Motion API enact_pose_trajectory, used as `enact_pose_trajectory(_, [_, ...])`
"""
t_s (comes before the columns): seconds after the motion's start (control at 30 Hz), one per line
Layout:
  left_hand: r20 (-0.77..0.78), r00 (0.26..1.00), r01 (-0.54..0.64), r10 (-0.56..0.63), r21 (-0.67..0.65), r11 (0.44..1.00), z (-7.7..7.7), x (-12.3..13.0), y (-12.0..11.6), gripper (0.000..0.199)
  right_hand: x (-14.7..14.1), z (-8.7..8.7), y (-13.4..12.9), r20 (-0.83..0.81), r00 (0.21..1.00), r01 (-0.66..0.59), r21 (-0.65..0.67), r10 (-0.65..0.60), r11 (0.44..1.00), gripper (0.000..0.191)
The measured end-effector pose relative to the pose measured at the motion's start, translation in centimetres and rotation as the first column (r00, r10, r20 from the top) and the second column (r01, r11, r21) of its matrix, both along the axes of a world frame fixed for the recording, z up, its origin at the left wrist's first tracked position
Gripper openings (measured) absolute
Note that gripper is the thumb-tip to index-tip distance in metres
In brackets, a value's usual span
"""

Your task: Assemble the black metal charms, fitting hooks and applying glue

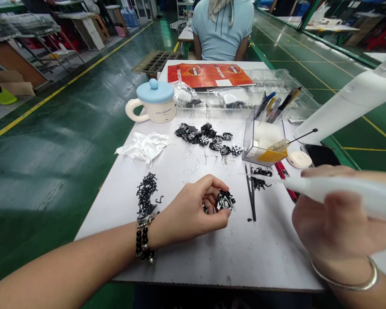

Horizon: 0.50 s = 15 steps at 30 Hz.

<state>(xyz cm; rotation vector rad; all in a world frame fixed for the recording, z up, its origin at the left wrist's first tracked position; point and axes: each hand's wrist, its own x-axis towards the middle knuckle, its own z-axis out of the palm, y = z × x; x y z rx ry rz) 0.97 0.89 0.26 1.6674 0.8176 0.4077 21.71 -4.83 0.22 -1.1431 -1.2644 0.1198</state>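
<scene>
My left hand point(196, 210) is closed, pinching a small black-and-silver part point(225, 201) between thumb and fingertips. Another such piece shows partly under the curled fingers. On the right, blurred by motion, my right hand point(331, 219) grips a white pen-shaped tool point(328, 189) whose thin tip points left. That tip is apart from the part. Beyond my left hand lies a cluster of similar black-and-silver parts point(199, 134). A pile of small curved black pieces point(147, 191) sits by my left wrist. Black tweezers point(251, 195) lie between my hands, beside more black pieces point(260, 183).
A lidded mug point(161, 109) and a crumpled white tissue point(144, 146) stand at the left. Behind are a red-orange printed sheet point(209, 76) and clear compartment trays point(273, 81). A clear pen holder point(265, 139) and a tall white cylinder point(350, 96) rise at right. A person point(223, 28) sits ahead.
</scene>
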Motion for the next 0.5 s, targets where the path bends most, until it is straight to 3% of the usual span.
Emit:
enact_pose_trajectory(0.03, [-0.001,1.0,-0.003,0.003,0.0,1.0,0.0,0.0,0.1,0.028,-0.1,-0.3,0.8,-0.031,0.992,0.125,0.064,-0.123,0.99,0.016])
enact_pose_trajectory(0.1, [-0.004,1.0,-0.014,0.014,0.002,1.0,0.1,-0.1,0.2,0.028,-0.1,-1.1,2.3,-0.032,0.985,0.168,-0.032,-0.169,0.985,0.019])
enact_pose_trajectory(0.13, [-0.004,1.0,-0.022,0.022,0.007,1.0,0.1,-0.1,0.4,0.028,-0.1,-1.5,3.1,0.008,0.995,0.101,-0.169,-0.101,0.98,0.02])
enact_pose_trajectory(0.2, [0.002,0.999,-0.041,0.041,0.026,0.999,0.1,-0.1,0.7,0.029,-0.2,-2.4,4.4,0.106,0.994,0.009,-0.42,0.039,0.908,0.024])
enact_pose_trajectory(0.3, [0.045,0.997,-0.064,0.062,0.047,0.997,-0.2,-0.1,1.0,0.031,-0.1,-3.4,5.6,0.269,0.955,0.056,-0.571,0.122,0.819,0.031])
enact_pose_trajectory(0.4, [0.112,0.988,-0.116,0.11,0.048,0.992,-0.4,-0.1,1.2,0.032,-0.1,-3.3,5.5,0.348,0.928,0.098,-0.569,0.132,0.816,0.039])
enact_pose_trajectory(0.5, [0.167,0.965,-0.21,0.203,0.025,0.977,-0.5,-0.1,1.2,0.034,-0.6,-2.4,3.8,0.47,0.874,0.1,-0.422,0.123,0.901,0.029])
